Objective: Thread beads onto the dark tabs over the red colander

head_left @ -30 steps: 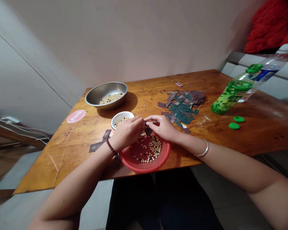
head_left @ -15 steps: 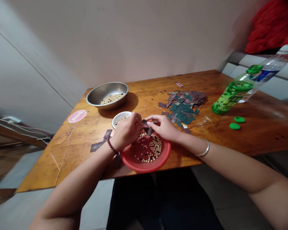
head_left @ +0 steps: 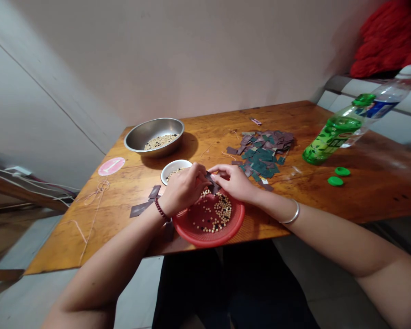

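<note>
A red plastic basket [head_left: 195,232] with several pale and dark beans sits at the table's near edge. Over its far rim my left hand [head_left: 183,189] and my right hand [head_left: 234,183] meet, fingers pinched on a small dark card piece [head_left: 210,179] held between them. A small white bowl [head_left: 173,167] with beans stands just beyond my left hand. A steel bowl [head_left: 154,135] holding pale beans is further back on the left.
A heap of green and purple card pieces [head_left: 262,153] lies right of centre. Two dark strips [head_left: 145,203] lie left of the basket. Green bottle [head_left: 332,132], clear bottle [head_left: 380,107], two green caps [head_left: 339,176] at right. Pink round tag [head_left: 111,166] and string [head_left: 96,189] at left.
The dark card piece between my fingertips has come more into view and tilted; both hands stay over the basket's far rim, barely shifted.
</note>
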A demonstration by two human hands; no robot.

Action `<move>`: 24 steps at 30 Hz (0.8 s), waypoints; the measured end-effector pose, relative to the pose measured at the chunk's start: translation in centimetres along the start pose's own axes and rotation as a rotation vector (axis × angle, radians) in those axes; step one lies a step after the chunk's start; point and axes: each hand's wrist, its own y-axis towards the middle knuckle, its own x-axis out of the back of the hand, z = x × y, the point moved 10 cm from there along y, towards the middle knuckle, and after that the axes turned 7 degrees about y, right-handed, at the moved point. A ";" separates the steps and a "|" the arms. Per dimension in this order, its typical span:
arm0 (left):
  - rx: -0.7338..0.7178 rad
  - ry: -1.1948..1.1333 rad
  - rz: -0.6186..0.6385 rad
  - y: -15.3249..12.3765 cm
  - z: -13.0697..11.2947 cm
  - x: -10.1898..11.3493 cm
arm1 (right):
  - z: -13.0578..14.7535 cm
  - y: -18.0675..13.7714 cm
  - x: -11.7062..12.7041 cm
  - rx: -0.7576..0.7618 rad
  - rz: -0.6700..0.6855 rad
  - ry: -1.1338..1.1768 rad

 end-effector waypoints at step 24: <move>-0.010 0.050 0.055 0.2 -0.2 -0.3 | 0.0 0.0 0.0 -0.007 -0.003 -0.003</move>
